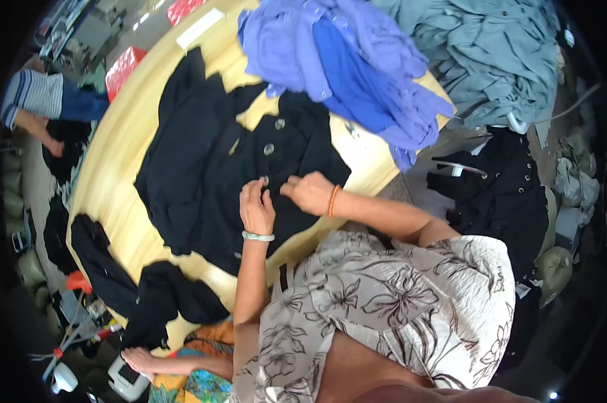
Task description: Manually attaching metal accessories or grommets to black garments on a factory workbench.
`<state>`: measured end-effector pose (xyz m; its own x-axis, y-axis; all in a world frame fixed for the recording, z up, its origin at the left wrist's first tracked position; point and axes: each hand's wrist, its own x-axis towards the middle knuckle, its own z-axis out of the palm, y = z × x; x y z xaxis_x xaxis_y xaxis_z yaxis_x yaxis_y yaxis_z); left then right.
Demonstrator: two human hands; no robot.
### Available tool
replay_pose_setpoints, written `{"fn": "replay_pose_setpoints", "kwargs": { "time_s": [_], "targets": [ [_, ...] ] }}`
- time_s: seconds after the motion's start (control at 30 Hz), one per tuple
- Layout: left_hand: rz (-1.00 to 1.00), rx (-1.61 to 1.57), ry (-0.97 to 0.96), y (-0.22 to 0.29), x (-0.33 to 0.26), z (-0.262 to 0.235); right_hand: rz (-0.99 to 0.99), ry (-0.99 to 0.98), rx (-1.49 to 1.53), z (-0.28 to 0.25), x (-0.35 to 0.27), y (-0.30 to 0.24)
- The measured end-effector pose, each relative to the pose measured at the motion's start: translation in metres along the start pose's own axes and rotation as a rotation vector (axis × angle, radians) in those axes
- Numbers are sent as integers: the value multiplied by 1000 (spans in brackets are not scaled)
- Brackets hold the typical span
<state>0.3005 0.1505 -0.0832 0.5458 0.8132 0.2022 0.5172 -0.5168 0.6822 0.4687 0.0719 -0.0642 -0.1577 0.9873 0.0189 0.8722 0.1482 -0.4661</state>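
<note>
A black buttoned garment (202, 161) lies spread on the pale wooden table, with large shiny buttons down its front. My left hand (256, 209), with a pale bangle at the wrist, pinches the front edge right at one button (264, 181). Just to its right, my right hand (311, 193), wearing an orange bracelet, has its fingers curled down onto the same cloth. Its fingertips press together on the fabric, apart from the left hand's. Two more buttons show farther up the front, above my hands.
Purple-blue garments (330, 60) are heaped at the table's far side, with grey-green ones (485, 54) beyond. More black clothing lies at the near left (149, 295) and on the right (505, 181). Another person's hand (139, 361) rests near the lower left; a person in stripes (38, 94) is farther left.
</note>
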Motion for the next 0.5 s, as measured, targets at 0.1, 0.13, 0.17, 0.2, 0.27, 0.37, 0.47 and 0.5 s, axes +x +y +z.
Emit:
{"fn": "replay_pose_setpoints", "kwargs": {
  "time_s": [0.1, 0.13, 0.17, 0.2, 0.27, 0.37, 0.47, 0.5],
  "targets": [
    [-102, 143, -150, -29, 12, 23, -12, 66, -20, 16, 4, -2],
    [-86, 166, -175, -34, 14, 24, -4, 70, 30, 19, 5, -2],
    [-96, 174, -197, -27, 17, 21, -4, 56, 69, 19, 4, -1],
    [-104, 180, -225, -15, 20, 16, 5, 48, 74, 21, 1, 2],
    [-62, 188, -203, -9, 21, 16, -2, 35, 65, 21, -2, 3],
    [-20, 137, -191, -21, 21, 21, 7, 28, 74, 19, -1, 1],
    [-51, 55, -191, -22, 22, 24, 25, 66, 104, 22, 1, 3],
    [-104, 29, -224, -25, 22, 25, 19, 74, 131, 21, 2, 4]
  ]
}}
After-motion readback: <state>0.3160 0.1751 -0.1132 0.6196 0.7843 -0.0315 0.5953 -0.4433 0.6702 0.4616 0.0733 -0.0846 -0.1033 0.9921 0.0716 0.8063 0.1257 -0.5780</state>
